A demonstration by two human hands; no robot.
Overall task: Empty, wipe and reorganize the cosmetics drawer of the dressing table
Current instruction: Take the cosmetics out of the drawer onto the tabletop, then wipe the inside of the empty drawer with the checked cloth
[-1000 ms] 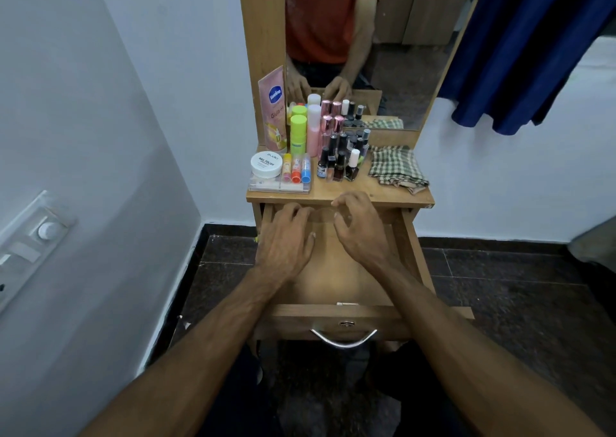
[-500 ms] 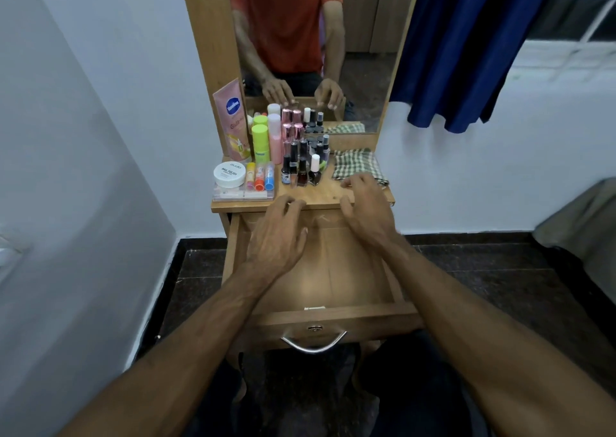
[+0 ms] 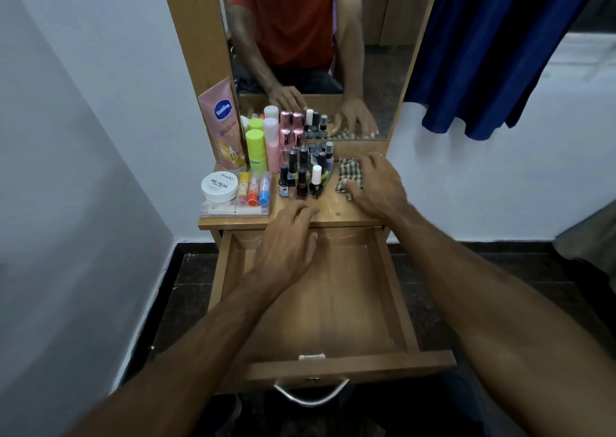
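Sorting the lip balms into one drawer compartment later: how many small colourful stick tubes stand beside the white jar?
3, in a row on the clear case right of the white jar: yellow, orange-capped, blue-capped. More may be hidden behind the bottles.

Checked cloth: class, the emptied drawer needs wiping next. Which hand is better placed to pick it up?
Right hand: it already rests on the checked cloth. The left hand hovers over the drawer.
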